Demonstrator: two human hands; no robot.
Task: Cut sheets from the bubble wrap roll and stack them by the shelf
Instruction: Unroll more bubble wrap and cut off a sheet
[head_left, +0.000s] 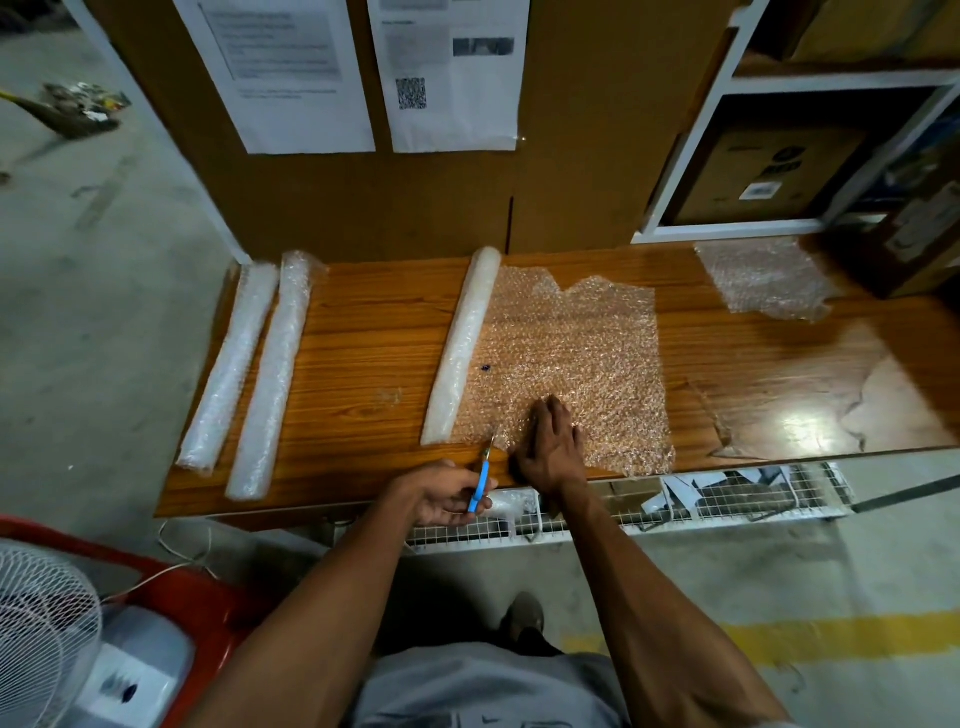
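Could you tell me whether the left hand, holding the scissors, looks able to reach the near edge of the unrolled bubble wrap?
Probably yes: the left hand grips the blue-handled scissors, their tips already at the unrolled bubble wrap edge, while the right hand presses it flat beside them.

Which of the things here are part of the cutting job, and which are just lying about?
In use:
- blue scissors, gripped by the left hand
- unrolled bubble wrap, pressed flat by the right hand
- its roll
- cut sheets by the shelf

Lying about:
- two spare rolls
- fan
- posted papers
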